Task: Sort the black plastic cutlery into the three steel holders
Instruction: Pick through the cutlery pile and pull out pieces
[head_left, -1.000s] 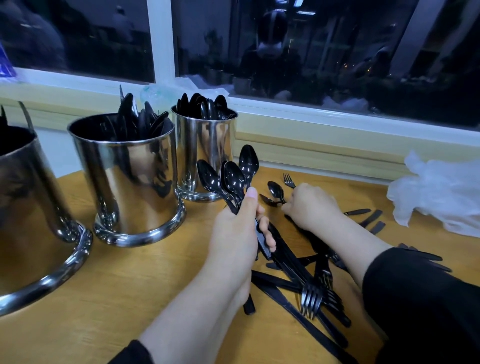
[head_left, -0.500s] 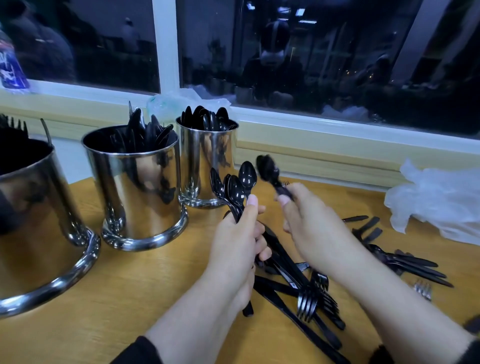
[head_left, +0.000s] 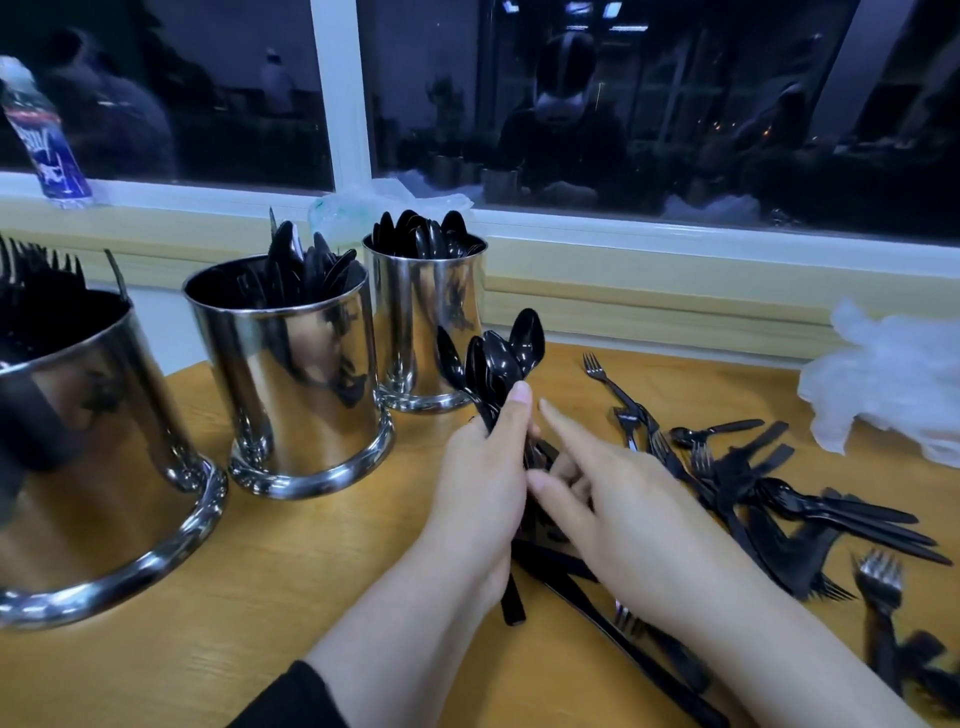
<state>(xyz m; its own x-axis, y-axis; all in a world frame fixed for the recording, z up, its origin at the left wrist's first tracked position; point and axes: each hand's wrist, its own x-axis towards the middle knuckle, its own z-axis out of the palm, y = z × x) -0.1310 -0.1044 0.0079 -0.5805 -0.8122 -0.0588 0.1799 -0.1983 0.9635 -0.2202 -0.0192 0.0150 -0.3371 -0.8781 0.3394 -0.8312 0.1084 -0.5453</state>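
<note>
**Spoons in hand beside three steel holders**

Dark window glass and a pale sill run behind a warm, wood-grain worktop (head_left: 322, 561). Taking the middle holder (head_left: 291, 384) as landmark: it is a polished steel cylinder with a rolled base, mirror-bright, filled with black plastic pieces whose kind cannot be told. Left of it stands the fork holder (head_left: 98, 441), tines poking above its rim; behind and to its right stands the spoon holder (head_left: 426, 322), packed with glossy oval bowls.

Right of the middle holder, the left hand (head_left: 480, 493) grips a bunch of spoons (head_left: 498, 358) by their handles, bowls fanned upward, thumb laid along the stems. Just beside it, further right, the right hand (head_left: 623, 525) lies with fingers loosely spread, forefinger extended, holding nothing visible; its fingertips sit close to the spoon handles.

Farther right still, loose cutlery (head_left: 769, 493) lies scattered flat: slim forks, knives and a small spoon, all shiny black. Crumpled clear plastic (head_left: 893, 379) rests beyond that. A bottle (head_left: 44, 140) stands on the sill, far left.
</note>
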